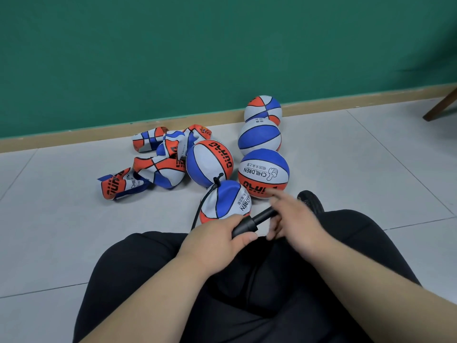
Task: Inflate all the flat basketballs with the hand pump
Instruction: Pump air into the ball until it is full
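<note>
My left hand (217,241) grips the barrel of a black hand pump (249,225) above my lap. My right hand (294,219) is blurred at the pump's handle end, fingers around it with the index finger sticking out. A thin black hose (202,206) runs from the pump to the valve of a red, white and blue basketball (226,203) on the floor just ahead of my knees. Several round balls lie beyond it, the nearest (263,173) marked CHILDREN. A heap of flat, crumpled basketballs (153,164) lies to the left.
A green wall with a tan skirting board (74,134) closes the far side. Grey floor tiles (371,157) spread left and right. A dark wooden furniture leg (440,105) stands at the far right. My black shoe (310,201) pokes out beside the right hand.
</note>
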